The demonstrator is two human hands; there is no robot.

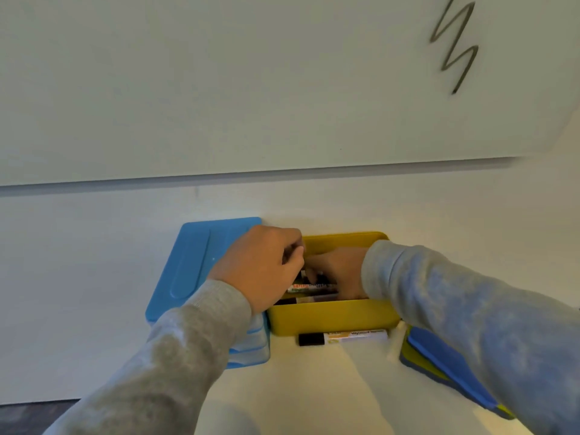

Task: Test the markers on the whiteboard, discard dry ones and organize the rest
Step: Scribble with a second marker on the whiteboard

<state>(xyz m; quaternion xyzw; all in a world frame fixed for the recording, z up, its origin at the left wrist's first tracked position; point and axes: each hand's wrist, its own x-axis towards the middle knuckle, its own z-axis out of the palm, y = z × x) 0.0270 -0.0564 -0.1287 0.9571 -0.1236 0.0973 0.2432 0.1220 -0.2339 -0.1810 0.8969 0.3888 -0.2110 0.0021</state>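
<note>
- Both hands are in the yellow box [332,318], which sits on the white desk [314,387] against the wall, right under the whiteboard [251,83]
- The left hand [266,265] hangs over the box's left end with fingers curled; something thin and dark shows between its fingertips, but I cannot tell whether it truly pinches a marker
- The right hand [339,271] reaches deep inside, its fingers down among the markers in the box [310,287]; whether it has closed on one is hidden, so I cannot tell
- One capped marker [343,337] lies alone on the desk, just in front of the box, likely already set aside
- The step looks like picking the next marker to test: take a single one by its barrel, lift it straight up so the neighbours are not dragged out, and let the left hand steady the box rim
- Uncap only once clear of the box, then draw beside the grey squiggle [455,48] already on the board, not over it, so a faint line shows plainly
- Keep tested and untested markers apart; the blue lid [194,265] to the left and the blue and yellow eraser [445,362] to the right leave little room, so mind the elbows
</note>
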